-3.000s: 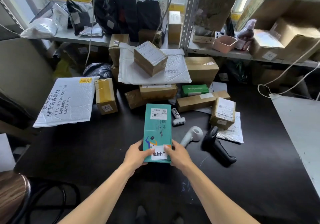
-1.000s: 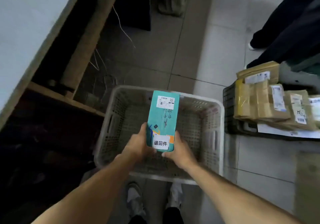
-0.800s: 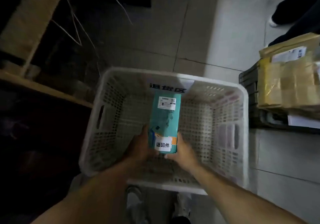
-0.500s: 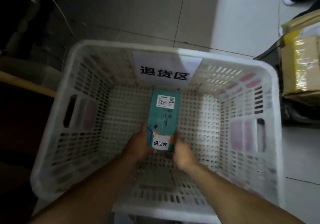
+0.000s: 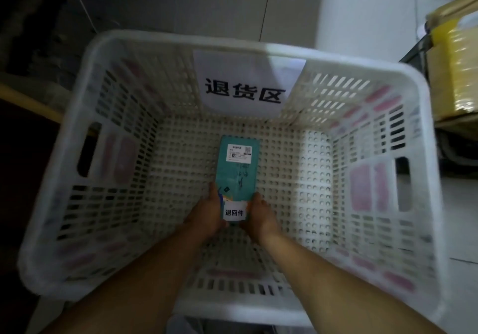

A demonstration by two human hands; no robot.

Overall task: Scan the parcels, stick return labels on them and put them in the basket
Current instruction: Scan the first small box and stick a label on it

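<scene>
Both hands are reaching down inside the basket [image 5: 424,204], holding the parcel [image 5: 238,170] by its near end. Left hand [image 5: 207,214] is gripping the parcel's near-left edge, thumb lying on the top face, remaining fingers out of sight under it. Right hand [image 5: 260,216] is gripping the near-right corner, thumb up along the edge, fingers curled under and also hidden — so both are closed on the parcel, not hanging loose. Parcel is a flat teal box, long axis running away from the camera, sitting roughly mid-floor of the basket, clear of all four walls; cannot tell whether its far end is touching the perforated floor or hovering just above it. Shipping label [image 5: 239,154] is showing at the far end of the top face, with handwriting below it; return label [image 5: 234,213] is sitting at the near end, between the two hands, wrapping over the edge. Basket is white perforated plastic with handle slots in the left and right walls, standing on a grey tiled floor [image 5: 362,10]. Sign [image 5: 245,85] with large black characters is hanging on the inside of the far wall. Taped cartons [image 5: 455,70] are stacking up just beside the basket at upper right, partly cut off by the frame. Edges of the frame are motion-blurred — detail there is unreliable.
</scene>
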